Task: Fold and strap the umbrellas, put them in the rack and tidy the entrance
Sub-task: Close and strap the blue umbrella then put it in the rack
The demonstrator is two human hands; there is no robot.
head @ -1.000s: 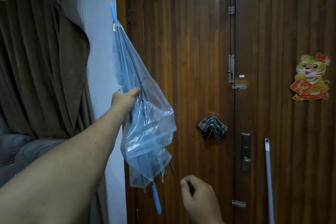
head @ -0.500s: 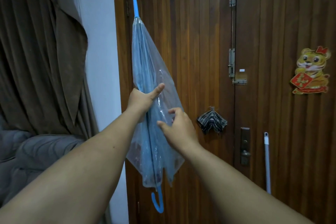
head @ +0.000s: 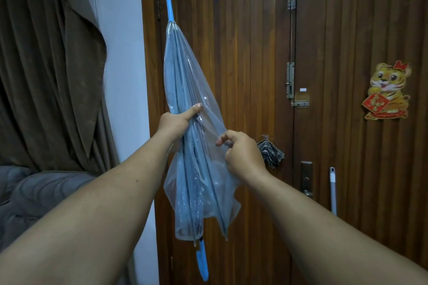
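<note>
1. The left hand (head: pixel 176 122) hides its fingers behind the clear umbrella (head: pixel 185 81); only the thumb shows.
2. The right hand (head: pixel 243 152) covers the spot where its fingertips meet the plastic, so what they pinch cannot be told.
3. The blue handle (head: pixel 202 261), at 6 o'clock, shows edge-on, its curve unclear.
4. The checked cloth (head: pixel 273 155) on the door (head: pixel 243 41) is half hidden by the right hand.
5. The white pole (head: pixel 333 192), at 4 o'clock, disappears behind the right forearm.
6. The door handle (head: pixel 306 178) is partly hidden.
7. The curtain (head: pixel 46 65) and grey cushion (head: pixel 34 192) run off the left edge.
8. The characters on the tiger sticker (head: pixel 389 90) are too small to read.
</note>
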